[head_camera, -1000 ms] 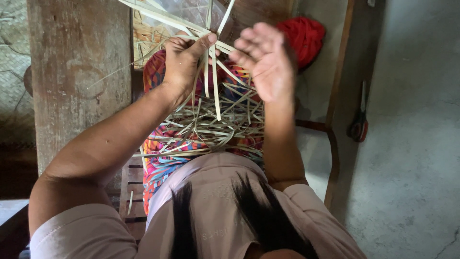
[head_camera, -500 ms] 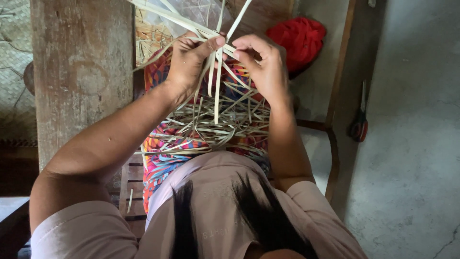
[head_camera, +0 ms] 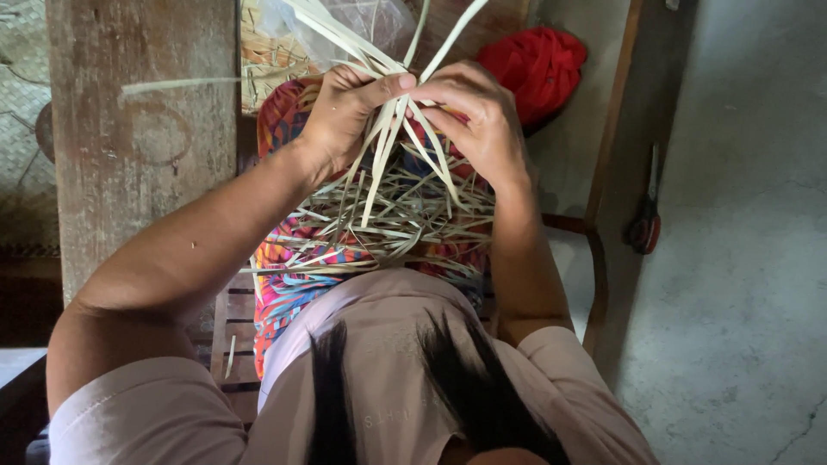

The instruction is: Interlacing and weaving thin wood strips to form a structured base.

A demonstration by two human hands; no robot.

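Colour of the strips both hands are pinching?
Pale straw-beige strips, pinched by left hand and right hand; head view.

Your left hand (head_camera: 345,116) and right hand (head_camera: 478,120) pinch dry, pale strips (head_camera: 388,172) of palm-like leaf, matt and stiff; under them lies bright patterned cloth (head_camera: 284,284), soft and matt; the plank (head_camera: 138,146) beside you is rough, weathered wood; the red bundle (head_camera: 538,69) looks like crumpled cloth; the floor (head_camera: 741,284) is dull grey concrete; your shirt (head_camera: 388,344) is plain matt fabric.
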